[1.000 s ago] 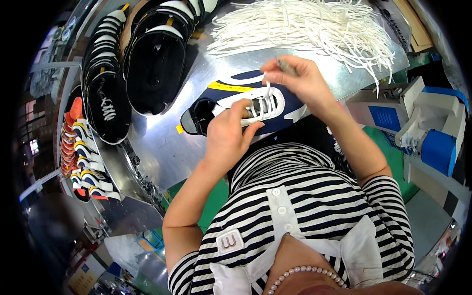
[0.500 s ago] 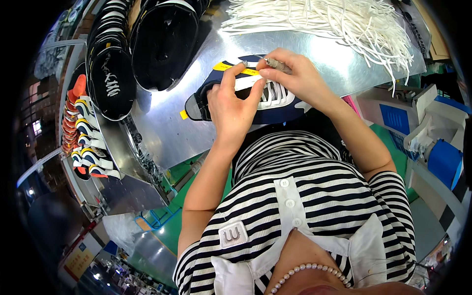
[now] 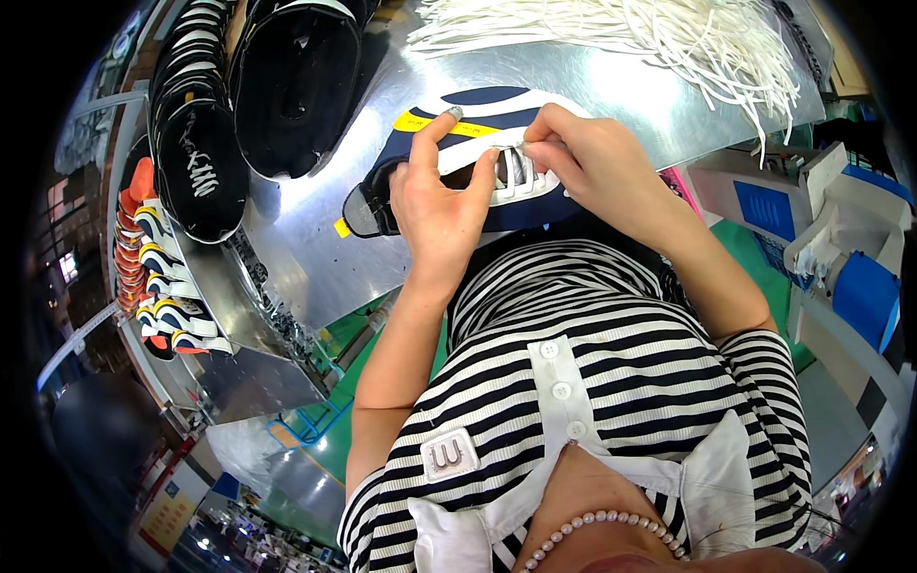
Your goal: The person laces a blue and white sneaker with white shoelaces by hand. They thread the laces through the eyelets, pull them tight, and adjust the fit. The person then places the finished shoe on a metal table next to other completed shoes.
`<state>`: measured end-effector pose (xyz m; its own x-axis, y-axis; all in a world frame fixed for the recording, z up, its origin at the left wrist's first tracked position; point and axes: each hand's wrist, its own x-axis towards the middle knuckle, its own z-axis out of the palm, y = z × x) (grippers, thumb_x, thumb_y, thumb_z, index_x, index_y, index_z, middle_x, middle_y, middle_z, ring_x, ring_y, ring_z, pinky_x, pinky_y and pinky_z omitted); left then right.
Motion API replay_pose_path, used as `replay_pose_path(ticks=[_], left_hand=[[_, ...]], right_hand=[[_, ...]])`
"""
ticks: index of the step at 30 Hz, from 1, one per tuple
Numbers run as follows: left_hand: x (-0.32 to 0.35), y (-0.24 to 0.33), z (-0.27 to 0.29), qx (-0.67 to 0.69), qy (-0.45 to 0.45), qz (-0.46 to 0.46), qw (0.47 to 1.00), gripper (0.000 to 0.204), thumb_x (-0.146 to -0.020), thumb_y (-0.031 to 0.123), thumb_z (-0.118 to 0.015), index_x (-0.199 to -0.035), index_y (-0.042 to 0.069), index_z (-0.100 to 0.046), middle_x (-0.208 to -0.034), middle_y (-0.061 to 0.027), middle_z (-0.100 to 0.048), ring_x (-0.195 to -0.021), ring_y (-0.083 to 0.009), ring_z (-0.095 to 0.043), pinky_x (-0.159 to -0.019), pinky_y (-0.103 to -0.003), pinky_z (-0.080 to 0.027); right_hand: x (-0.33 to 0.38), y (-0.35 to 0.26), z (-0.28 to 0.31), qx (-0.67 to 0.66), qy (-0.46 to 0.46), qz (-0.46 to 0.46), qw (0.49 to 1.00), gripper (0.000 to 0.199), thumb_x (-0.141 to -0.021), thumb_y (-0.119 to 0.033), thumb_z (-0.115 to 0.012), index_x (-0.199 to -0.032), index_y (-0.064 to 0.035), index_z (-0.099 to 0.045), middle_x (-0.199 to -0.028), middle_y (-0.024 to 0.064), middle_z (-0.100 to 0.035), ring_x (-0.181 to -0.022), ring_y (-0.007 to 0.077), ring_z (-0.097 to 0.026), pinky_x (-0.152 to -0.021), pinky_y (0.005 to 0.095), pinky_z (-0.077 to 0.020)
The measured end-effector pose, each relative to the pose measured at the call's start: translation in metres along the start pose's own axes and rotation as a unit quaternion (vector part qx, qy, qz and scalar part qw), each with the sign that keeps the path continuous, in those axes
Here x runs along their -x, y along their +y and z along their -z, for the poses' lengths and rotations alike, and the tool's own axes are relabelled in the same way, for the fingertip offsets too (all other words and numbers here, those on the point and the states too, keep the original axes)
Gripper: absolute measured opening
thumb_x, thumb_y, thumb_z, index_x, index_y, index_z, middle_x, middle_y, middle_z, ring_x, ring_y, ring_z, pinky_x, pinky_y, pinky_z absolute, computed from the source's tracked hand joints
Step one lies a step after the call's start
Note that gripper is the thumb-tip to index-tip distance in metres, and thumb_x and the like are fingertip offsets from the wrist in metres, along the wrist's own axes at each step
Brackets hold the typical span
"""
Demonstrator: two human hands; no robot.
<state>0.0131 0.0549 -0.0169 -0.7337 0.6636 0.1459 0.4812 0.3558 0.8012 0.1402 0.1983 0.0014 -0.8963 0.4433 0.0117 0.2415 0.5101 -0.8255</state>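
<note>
A navy and white shoe upper (image 3: pixel 392 158) with a yellow stripe lies on its side on the metal table, its toe pointing right. My left hand (image 3: pixel 439 196) is closed on the upper, index finger on the yellow stripe side and thumb by the eyelet edge. White shoelace (image 3: pixel 521 181) crosses the upper's opening in several rows. At the eyelet edge, my right hand (image 3: pixel 597 162) is closed in a pinch beside the lace. What its fingers hold is hidden.
The metal table (image 3: pixel 315 272) carries a heap of loose white laces (image 3: pixel 611 43) at the far side. Black shoe uppers (image 3: pixel 296 91) stand nested in rows at the left. Several more uppers (image 3: pixel 172 272) hang stacked past the left edge. A white and blue machine (image 3: pixel 774 210) stands at the right.
My right hand has turned over, and the thin tool with a grey-brown handle seen in it before no longer shows. Both hands and the upper appear slightly further left.
</note>
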Motion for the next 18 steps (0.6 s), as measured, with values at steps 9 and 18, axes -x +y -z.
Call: replay_pose_path(ticks=[9, 18], left_hand=[[0.004, -0.002, -0.001, 0.004, 0.02, -0.043, 0.999, 0.043, -0.078, 0.014, -0.076, -0.117, 0.003, -0.061, -0.084, -0.013, -0.07, -0.073, -0.0281, -0.064, -0.069, -0.039, -0.047], [0.005, 0.004, 0.003, 0.091, 0.024, 0.026, 0.995, 0.049, -0.078, 0.01, -0.077, -0.121, -0.002, -0.057, -0.096, -0.0174, -0.07, -0.079, -0.0244, -0.068, -0.075, -0.036, -0.052]], right_hand=[[0.0, 0.003, -0.009, -0.018, 0.033, 0.043, 0.998, 0.013, -0.092, -0.014, -0.061, -0.094, -0.0019, -0.058, -0.07, 0.0119, -0.065, -0.065, 0.0298, -0.064, -0.058, 0.0377, -0.0478], [-0.007, 0.002, -0.01, 0.008, 0.035, 0.073, 0.997, 0.017, -0.091, -0.019, -0.061, -0.096, -0.0035, -0.059, -0.068, 0.0103, -0.065, -0.066, 0.0329, -0.064, -0.061, 0.0439, -0.0483]])
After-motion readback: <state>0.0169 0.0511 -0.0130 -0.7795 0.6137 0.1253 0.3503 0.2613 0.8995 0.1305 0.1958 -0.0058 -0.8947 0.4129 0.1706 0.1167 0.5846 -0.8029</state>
